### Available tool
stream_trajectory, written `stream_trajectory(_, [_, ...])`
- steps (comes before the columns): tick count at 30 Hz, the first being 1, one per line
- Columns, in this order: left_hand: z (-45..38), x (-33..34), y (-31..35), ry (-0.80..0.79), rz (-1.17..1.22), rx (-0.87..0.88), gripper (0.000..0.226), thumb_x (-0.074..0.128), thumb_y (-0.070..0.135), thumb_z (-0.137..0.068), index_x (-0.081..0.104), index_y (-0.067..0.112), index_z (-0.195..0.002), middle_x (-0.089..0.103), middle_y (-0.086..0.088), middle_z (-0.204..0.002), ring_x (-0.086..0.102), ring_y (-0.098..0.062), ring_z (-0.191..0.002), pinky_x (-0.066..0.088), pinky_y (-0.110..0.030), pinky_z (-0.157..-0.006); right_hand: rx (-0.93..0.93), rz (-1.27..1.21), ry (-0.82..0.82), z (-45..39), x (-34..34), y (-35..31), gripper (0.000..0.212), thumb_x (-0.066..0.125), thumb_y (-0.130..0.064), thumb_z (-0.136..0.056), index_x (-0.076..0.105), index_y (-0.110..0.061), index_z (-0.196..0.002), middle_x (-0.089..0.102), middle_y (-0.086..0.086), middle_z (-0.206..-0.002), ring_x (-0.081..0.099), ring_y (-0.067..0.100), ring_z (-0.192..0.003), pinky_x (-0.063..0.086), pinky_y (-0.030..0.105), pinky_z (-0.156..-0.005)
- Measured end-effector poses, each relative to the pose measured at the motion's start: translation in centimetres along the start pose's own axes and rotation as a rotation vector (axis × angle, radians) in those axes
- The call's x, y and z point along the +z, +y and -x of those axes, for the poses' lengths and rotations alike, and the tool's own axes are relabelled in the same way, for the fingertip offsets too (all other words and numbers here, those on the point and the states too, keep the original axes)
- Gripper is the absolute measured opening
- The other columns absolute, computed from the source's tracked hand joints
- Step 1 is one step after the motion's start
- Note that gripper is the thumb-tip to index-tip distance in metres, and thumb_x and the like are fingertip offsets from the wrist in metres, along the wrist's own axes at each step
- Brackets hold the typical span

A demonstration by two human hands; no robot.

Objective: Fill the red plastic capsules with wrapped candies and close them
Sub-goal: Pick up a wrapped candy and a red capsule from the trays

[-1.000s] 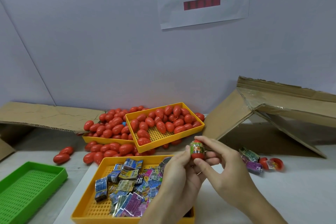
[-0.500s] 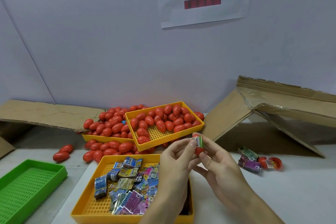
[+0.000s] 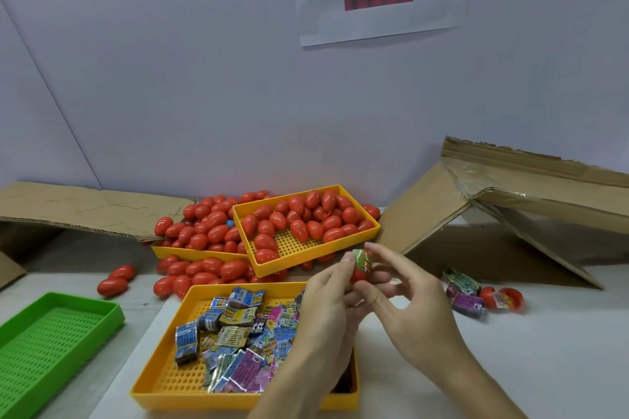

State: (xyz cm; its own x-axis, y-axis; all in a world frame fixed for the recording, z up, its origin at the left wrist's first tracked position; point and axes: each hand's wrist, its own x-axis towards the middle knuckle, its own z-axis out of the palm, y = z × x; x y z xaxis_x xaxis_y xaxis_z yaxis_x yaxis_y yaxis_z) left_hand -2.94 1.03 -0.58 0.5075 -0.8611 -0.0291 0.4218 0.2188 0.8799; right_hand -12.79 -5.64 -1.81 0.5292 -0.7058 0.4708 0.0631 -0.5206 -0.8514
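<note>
Left hand (image 3: 326,299) curled round the red plastic capsule half (image 3: 358,275), open mouth facing up and slightly away. Right hand (image 3: 401,296) just beside it, fingertips (image 3: 369,248) pinching the green foil-wrapped candy (image 3: 361,259) that stands in that mouth, long axis roughly upright, lower end already inside, upper part proud of the rim. Coming move judged a straight push down along that axis, right hand nearer the top. Matching cap not seen in either hand. Directly below, yellow perforated tray of wrapped candies (image 3: 190,381) on the white counter (image 3: 510,367). Further out, tilted yellow tray of closed red capsules (image 3: 340,253); at left, green perforated tray (image 3: 112,309); at right, loose wrapped candies (image 3: 464,296) beside an open red capsule (image 3: 507,298).
</note>
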Motion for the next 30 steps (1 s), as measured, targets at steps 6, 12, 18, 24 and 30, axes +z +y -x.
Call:
stream_trajectory(6, [-2.3, 1.4, 2.6, 0.178, -0.219, 0.126, 0.034, 0.072, 0.027, -0.087, 0.061, 0.003, -0.11, 0.076, -0.009, -0.088, 0.075, -0.021, -0.082, 0.058, -0.022, -0.064, 0.167, -0.113, 0.22, -0.2, -0.4, 2.9, 0.022, 0.055, -0.032, -0.096, 0.057, -0.044, -0.114, 0.069, -0.015, -0.106, 0.063, 0.005, -0.103, 0.055, 0.025, -0.082])
stream_trajectory(12, [-9.2, 9.4, 3.9, 0.096, -0.502, 0.038, 0.018, 0.066, 0.027, -0.093, 0.054, 0.018, -0.084, 0.066, -0.008, -0.081, 0.062, -0.007, -0.048, 0.049, -0.017, -0.046, 0.261, -0.061, 0.219, -0.3, 0.3, 5.1, 0.021, 0.052, -0.024, -0.099, 0.06, -0.039, -0.11, 0.068, -0.015, -0.1, 0.064, 0.004, -0.097, 0.052, 0.011, -0.071])
stream_trajectory(18, [-12.8, 17.0, 4.2, -0.047, -0.462, -0.047, 0.061, 0.071, 0.044, -0.085, 0.049, -0.003, -0.116, 0.067, -0.007, -0.082, 0.067, -0.01, -0.056, 0.054, -0.018, -0.058, 0.245, 0.001, 0.206, -0.2, -0.1, 5.6, 0.031, 0.053, -0.017, -0.097, 0.059, -0.047, -0.101, 0.068, -0.022, -0.098, 0.058, -0.008, -0.098, 0.048, 0.006, -0.07])
stream_trajectory(24, [-11.3, 16.2, 2.9, -0.177, -0.417, 0.067, 0.04, 0.059, 0.032, -0.097, 0.058, -0.001, -0.121, 0.07, -0.014, -0.106, 0.072, -0.017, -0.076, 0.06, -0.024, -0.077, 0.247, 0.017, 0.19, -0.4, 0.0, 5.9, 0.027, 0.055, -0.022, -0.096, 0.056, -0.049, -0.095, 0.065, -0.029, -0.093, 0.058, -0.011, -0.093, 0.046, 0.004, -0.063])
stream_trajectory(30, [-7.4, 4.7, 4.6, 0.006, -0.831, 0.395, 0.031, 0.049, 0.027, -0.103, 0.069, 0.012, -0.085, 0.07, 0.004, -0.072, 0.064, -0.007, -0.059, 0.049, -0.015, -0.051, 0.234, 0.094, 0.125, -0.3, 0.3, 6.3, 0.028, 0.051, -0.014, -0.097, 0.064, -0.038, -0.104, 0.067, -0.017, -0.089, 0.061, -0.001, -0.087, 0.046, 0.012, -0.062])
